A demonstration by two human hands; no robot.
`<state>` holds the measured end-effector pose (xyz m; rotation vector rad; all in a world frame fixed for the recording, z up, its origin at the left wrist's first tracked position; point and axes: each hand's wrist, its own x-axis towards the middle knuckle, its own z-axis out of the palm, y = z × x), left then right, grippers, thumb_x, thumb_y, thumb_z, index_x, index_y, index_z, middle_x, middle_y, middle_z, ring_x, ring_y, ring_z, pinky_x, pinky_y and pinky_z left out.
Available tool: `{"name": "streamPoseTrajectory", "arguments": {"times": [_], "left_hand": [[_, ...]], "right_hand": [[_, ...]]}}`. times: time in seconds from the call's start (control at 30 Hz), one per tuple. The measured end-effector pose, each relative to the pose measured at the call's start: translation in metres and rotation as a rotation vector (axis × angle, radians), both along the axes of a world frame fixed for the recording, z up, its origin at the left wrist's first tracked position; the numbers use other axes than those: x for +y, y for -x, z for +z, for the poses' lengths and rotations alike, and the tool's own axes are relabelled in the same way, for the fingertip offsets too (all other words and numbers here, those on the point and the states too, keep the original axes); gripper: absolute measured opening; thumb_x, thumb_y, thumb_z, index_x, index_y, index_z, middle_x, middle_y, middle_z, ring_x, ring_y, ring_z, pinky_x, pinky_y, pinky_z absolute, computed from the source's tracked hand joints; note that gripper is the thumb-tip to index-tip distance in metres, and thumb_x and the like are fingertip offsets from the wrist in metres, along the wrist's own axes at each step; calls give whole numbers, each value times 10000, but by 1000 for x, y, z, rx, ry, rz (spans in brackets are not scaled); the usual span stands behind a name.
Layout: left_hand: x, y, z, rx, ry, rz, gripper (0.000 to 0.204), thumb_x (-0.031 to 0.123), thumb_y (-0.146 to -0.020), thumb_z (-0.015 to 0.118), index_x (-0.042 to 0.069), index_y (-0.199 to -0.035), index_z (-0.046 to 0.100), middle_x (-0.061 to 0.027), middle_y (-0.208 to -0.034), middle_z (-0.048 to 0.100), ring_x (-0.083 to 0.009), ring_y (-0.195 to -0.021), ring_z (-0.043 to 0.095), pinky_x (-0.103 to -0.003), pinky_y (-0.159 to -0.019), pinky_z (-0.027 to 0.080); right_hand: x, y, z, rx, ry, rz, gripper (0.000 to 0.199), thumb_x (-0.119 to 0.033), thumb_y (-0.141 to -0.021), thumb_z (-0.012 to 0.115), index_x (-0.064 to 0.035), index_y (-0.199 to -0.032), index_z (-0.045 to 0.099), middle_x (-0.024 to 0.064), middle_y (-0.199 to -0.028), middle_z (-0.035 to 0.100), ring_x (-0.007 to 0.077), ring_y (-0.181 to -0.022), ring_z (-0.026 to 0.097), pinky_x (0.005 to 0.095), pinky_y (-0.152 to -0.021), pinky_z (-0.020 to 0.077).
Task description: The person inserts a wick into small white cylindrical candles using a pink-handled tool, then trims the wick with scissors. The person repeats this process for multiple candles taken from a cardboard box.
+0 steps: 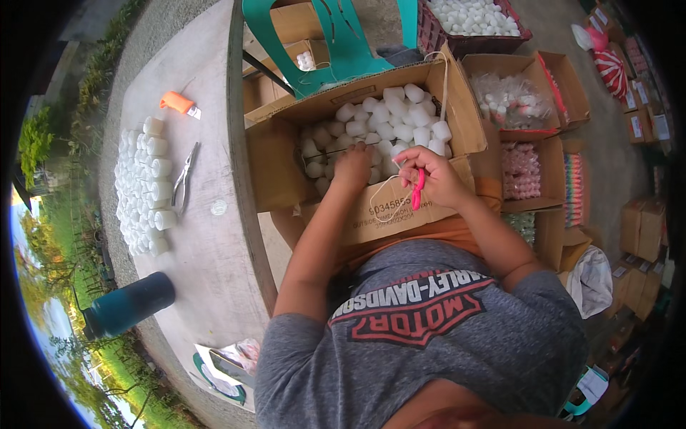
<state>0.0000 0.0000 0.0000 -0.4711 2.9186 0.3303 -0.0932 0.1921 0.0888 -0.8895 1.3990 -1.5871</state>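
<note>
Small white rounded cylinders (389, 114) fill an open cardboard box (400, 211) in front of me. My left hand (353, 170) reaches into the box with its fingers curled down among the pieces; what they hold is hidden. A thin line runs leftward from these fingers. Over the box's near right side, my right hand (434, 180) is closed on small pink-handled scissors (418, 189), whose loops hang below the fingers. A white cord (382, 191) loops down beside that hand onto the box flap.
On the grey table (207, 250) at left are rows of white cylinders (146, 189), pliers (186, 177), an orange object (176, 103) and a dark blue bottle (132, 304). A green chair (336, 43) stands behind the box. Boxes of goods (525, 168) line the right.
</note>
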Motion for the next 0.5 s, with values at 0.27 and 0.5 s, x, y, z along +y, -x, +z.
{"name": "streamPoseTrajectory", "arguments": {"times": [0.27,0.5], "left_hand": [[-4,15,16,-164,-93,-60,274,126,-832,528,103,-1102,570,-114,-1100,597,-319,-962,608,-408,-783,513],[24,-9,43,663,-1293,354,374,184,-952,466,44,-1292,398,-135,-1179,566,-258,-1056,595,-353,-893,487]], "right_hand": [[-2,-2,41,567,237,-234,106,-10,-806,671,-1,-906,639,76,-877,623,157,-736,603,265,-642,495],[-3,-9,57,670,-17,-388,145,-13,-776,684,-28,-908,625,100,-804,575,224,-679,607,323,-582,491]]}}
